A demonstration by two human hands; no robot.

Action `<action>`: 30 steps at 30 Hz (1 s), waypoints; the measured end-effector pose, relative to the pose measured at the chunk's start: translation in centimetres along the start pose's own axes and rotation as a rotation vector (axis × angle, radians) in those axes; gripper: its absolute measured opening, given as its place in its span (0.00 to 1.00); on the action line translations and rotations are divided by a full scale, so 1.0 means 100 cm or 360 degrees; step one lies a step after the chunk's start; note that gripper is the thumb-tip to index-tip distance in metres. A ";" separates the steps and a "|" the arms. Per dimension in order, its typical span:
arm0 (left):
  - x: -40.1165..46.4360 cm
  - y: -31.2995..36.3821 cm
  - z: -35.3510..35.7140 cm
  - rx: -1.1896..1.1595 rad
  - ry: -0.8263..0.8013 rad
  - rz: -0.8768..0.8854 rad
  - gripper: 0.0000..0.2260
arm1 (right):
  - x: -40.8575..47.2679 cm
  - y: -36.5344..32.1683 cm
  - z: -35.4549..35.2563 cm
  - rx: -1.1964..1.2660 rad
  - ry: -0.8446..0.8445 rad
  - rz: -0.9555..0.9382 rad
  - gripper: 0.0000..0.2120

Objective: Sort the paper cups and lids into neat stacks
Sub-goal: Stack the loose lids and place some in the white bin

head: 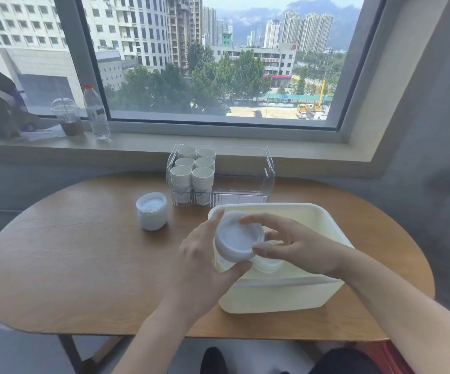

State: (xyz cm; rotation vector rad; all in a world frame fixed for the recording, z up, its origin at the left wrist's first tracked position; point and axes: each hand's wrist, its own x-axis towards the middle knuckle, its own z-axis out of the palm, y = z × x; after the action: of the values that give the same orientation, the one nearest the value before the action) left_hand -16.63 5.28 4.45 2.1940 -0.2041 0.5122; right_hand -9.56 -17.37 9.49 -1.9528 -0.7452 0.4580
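Gathering lids over the bin.
Your left hand and right hand both grip a lid bundle; next, add it to the counter stack.

White lid stack on table; cup stacks upright in clear organizer.

The table is wood with a visible grain and a matt finish. The bin is opaque cream plastic, smooth, with a slight sheen. The organizer is clear glossy plastic. The cups are matt white paper. The lids are white, translucent-looking plastic.
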 end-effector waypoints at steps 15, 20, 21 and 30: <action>-0.027 -0.017 -0.002 -0.0105 -0.0030 -0.0269 0.31 | 0.039 0.033 0.016 -0.0903 -0.0081 0.0307 0.25; -0.030 -0.019 0.001 -0.0160 -0.0001 -0.0289 0.30 | 0.042 0.035 0.016 -0.0972 -0.0210 0.0464 0.27; -0.031 -0.020 0.003 -0.0164 0.0006 -0.0290 0.29 | 0.044 0.035 0.017 -0.0995 -0.0238 0.0502 0.26; -0.031 -0.026 0.005 -0.0192 0.0031 -0.0265 0.30 | 0.049 0.024 0.016 -0.1190 -0.0141 0.0441 0.31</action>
State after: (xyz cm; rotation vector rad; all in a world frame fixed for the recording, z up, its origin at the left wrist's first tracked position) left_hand -18.42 6.44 1.00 2.0658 -0.0402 0.4173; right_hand -6.15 -13.88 6.62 -2.7728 -0.7699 0.4729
